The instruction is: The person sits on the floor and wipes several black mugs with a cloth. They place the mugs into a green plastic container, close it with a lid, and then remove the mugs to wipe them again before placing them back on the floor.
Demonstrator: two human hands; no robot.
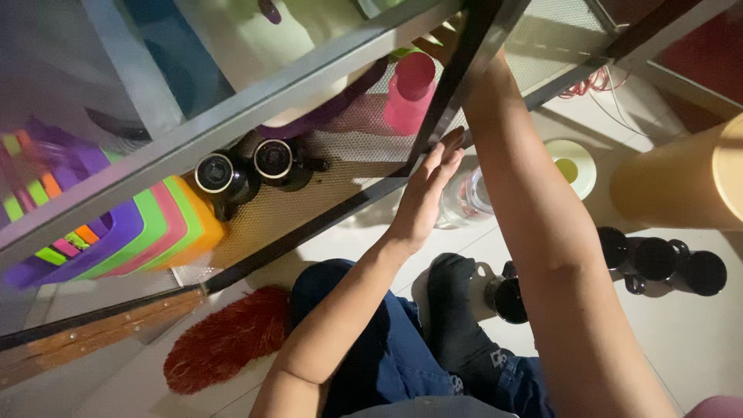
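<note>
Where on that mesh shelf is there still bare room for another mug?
Bare mesh shelf lies between the two black mugs, the pink cup and the left hand. Left of the mugs, stacked coloured baskets crowd it.

The left hand (424,203) lies open and flat against the dark front bar of the mesh shelf (340,147), above a clear glass jar (468,197) on the floor. The right hand is hidden behind the frame near a pink cup (409,93). Two black mugs (248,166) stand on the shelf.
</note>
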